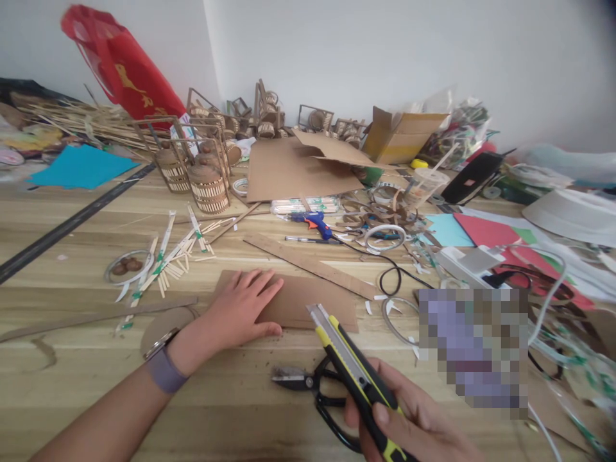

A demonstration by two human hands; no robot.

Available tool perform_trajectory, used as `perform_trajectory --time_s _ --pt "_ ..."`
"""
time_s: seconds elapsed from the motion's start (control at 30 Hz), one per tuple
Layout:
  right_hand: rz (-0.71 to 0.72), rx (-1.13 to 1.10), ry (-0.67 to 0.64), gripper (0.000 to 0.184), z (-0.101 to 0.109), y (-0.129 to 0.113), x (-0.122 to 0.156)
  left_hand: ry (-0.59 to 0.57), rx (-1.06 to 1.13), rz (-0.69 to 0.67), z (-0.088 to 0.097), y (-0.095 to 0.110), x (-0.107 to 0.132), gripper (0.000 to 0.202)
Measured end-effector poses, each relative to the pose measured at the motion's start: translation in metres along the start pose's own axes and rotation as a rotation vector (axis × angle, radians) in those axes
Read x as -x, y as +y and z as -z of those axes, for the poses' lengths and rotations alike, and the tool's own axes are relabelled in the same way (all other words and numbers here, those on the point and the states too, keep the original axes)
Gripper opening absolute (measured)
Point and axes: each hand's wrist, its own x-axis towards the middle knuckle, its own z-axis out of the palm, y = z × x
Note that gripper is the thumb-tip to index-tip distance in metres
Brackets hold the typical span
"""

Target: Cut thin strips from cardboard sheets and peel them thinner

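My left hand lies flat with its fingers spread on a piece of brown cardboard. In my right hand is a yellow and black utility knife, its blade tip out and pointing up and left, close to the cardboard's lower edge. Partly hidden behind the knife and my right hand, black-handled scissors rest on the table. Beyond the cardboard lies a long narrow cardboard strip. A round cardboard piece shows partly under my left wrist.
A blue glue gun with its cord lies past the strip. Thin wooden sticks are scattered left. Small basket-like models, a large cardboard sheet and a plastic cup stand farther back. A power strip and cables crowd the right.
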Motion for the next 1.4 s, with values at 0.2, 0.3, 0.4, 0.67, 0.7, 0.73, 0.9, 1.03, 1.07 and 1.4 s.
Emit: perform_trajectory --time_s 0.2,0.3,0.4,0.67,0.7,0.73,0.9,1.03,1.07,1.4 --pt "0.040 0.231 0.139 0.045 0.007 -0.039 -0.014 0.007 -0.004 -0.001 0.004 -0.002 0.000 0.087" --pt "0.095 0.501 0.031 0.061 0.016 -0.059 -0.031 0.092 0.012 0.035 0.010 -0.005 -0.001 0.073" --pt "0.140 0.764 -0.069 0.047 0.018 -0.077 -0.050 0.245 0.016 0.095 0.016 -0.010 -0.007 0.060" --pt "0.269 1.716 -0.053 0.030 -0.009 -0.091 -0.096 0.292 -0.016 0.074 0.018 -0.007 -0.032 0.042" --pt "0.261 1.779 -0.051 0.027 -0.013 -0.090 -0.100 0.286 -0.017 0.068 0.018 -0.004 -0.033 0.040" --pt "0.252 1.811 -0.056 0.024 -0.015 -0.089 -0.103 0.277 -0.019 0.060 0.017 -0.002 -0.034 0.039" --pt "0.223 1.894 -0.146 0.019 -0.027 -0.086 -0.113 0.237 -0.022 0.046 0.006 0.003 -0.037 0.048" --pt "0.226 1.944 -0.201 0.024 -0.038 -0.087 -0.114 0.224 -0.015 0.066 -0.007 -0.002 -0.040 0.057" --pt "0.228 1.958 -0.205 0.025 -0.040 -0.087 -0.114 0.223 -0.014 0.069 -0.010 -0.002 -0.040 0.058" --pt "0.218 2.075 -0.237 0.019 -0.043 -0.082 -0.121 0.211 -0.027 0.072 -0.011 0.002 -0.039 0.061"
